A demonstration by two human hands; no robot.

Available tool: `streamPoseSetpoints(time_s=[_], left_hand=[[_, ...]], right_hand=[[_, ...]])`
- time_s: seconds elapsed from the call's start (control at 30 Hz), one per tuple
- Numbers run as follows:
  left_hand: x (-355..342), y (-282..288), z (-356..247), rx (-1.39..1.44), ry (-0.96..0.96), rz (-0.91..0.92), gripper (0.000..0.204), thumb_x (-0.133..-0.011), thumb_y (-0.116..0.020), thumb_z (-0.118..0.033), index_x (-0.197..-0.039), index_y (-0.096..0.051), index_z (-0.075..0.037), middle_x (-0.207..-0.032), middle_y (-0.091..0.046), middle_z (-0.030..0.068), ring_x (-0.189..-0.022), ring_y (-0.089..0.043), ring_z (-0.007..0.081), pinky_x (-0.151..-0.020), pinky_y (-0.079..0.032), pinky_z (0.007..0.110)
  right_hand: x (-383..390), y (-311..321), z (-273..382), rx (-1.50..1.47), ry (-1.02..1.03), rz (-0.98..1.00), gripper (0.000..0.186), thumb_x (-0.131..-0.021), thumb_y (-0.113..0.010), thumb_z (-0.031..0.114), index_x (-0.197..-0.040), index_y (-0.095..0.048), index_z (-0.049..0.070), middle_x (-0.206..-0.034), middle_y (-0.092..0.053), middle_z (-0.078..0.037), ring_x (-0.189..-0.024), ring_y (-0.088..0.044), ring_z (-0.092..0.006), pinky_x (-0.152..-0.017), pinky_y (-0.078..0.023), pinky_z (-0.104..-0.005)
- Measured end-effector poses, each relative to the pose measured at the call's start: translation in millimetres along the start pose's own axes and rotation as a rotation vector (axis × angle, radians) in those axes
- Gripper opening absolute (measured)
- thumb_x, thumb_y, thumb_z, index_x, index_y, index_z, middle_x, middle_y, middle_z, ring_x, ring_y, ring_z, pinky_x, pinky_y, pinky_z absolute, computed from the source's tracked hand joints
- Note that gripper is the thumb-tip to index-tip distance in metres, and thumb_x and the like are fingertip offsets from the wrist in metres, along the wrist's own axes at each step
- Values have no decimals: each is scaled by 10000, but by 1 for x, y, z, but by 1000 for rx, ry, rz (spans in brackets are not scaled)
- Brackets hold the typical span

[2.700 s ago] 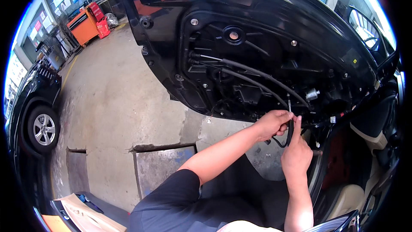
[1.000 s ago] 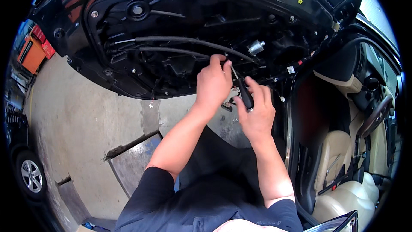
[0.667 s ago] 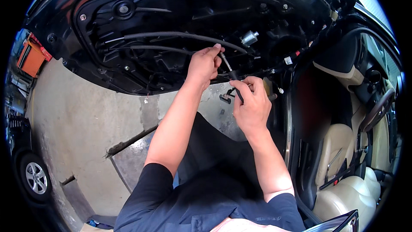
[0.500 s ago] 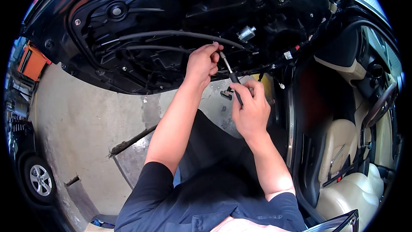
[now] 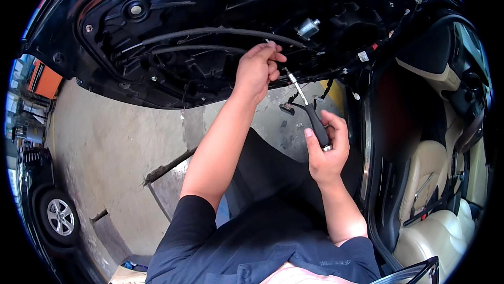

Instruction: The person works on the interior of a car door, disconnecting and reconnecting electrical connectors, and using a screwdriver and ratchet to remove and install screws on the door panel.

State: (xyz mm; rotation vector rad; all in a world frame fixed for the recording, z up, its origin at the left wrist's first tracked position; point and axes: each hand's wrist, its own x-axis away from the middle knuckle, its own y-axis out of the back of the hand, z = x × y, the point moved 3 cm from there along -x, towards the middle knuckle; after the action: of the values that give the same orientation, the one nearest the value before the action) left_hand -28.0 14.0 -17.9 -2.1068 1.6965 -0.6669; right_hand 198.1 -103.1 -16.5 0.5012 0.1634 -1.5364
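Note:
My left hand is up against the dark inner side of an open car door, just below a black-sleeved cable. Its thumb and fingers are closed together, and whatever may be between them is too small to name. In my right hand is a nut driver with a black handle and a bright metal shaft. Thumb and fingers grip the handle near its butt end. The driver's tip points up toward the door, a little right of my left fingers and apart from them.
A silver cylindrical motor sits on the door panel. Loose wiring with a connector hangs below the door edge. To the right are the door sill and a beige car seat. A parked car's wheel and an orange cabinet stand left.
My right hand has drawn back down and right with the nut driver, its grip now nearer the butt end. The driver's tip has come away from my left fingers.

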Motion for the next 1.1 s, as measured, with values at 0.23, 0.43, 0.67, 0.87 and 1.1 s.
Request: streamPoseSetpoints(time_s=[0.23,0.43,0.67,0.87,1.1], left_hand=[[46,39,49,-46,124,11,165,-1093,-567,-153,-1135,-633,-8,-959,-690,116,-662,-498,110,-594,-419,279],[28,70,69,83,184,-38,163,-1106,-577,-171,-1172,-660,-47,-962,-673,55,-730,-547,114,-648,-437,275],[-1,57,52,35,98,3,193,-1107,-638,-102,-1255,-692,9,-895,-621,6,-685,-514,65,-552,-372,219],[-3,61,51,27,88,-18,180,-1089,-621,-78,-1216,-697,25,-883,-616,20,-677,-512,74,-553,-378,232],[-4,63,56,48,93,-23,180,-1073,-625,-75,-1201,-696,31,-874,-614,25,-666,-504,80,-552,-377,239]], right_hand=[[0,-9,-28,-142,-241,39,417,-1003,-789,108,-1389,-694,-17,-1025,-721,-23,-893,-615,-58,-816,-507,-220],[-7,-60,-63,-125,-302,93,403,-1023,-778,179,-1387,-707,22,-1070,-722,-20,-899,-618,-88,-833,-521,-263],[-20,-86,-67,-124,-356,80,414,-1030,-779,183,-1405,-687,35,-1105,-714,-8,-945,-610,-81,-864,-503,-245],[-20,-85,-66,-80,-295,84,403,-1025,-775,185,-1396,-689,52,-1013,-703,-20,-861,-601,-93,-798,-510,-265],[-17,-87,-63,-65,-318,59,392,-1024,-780,191,-1385,-701,62,-1029,-730,-27,-873,-627,-100,-819,-525,-271]])
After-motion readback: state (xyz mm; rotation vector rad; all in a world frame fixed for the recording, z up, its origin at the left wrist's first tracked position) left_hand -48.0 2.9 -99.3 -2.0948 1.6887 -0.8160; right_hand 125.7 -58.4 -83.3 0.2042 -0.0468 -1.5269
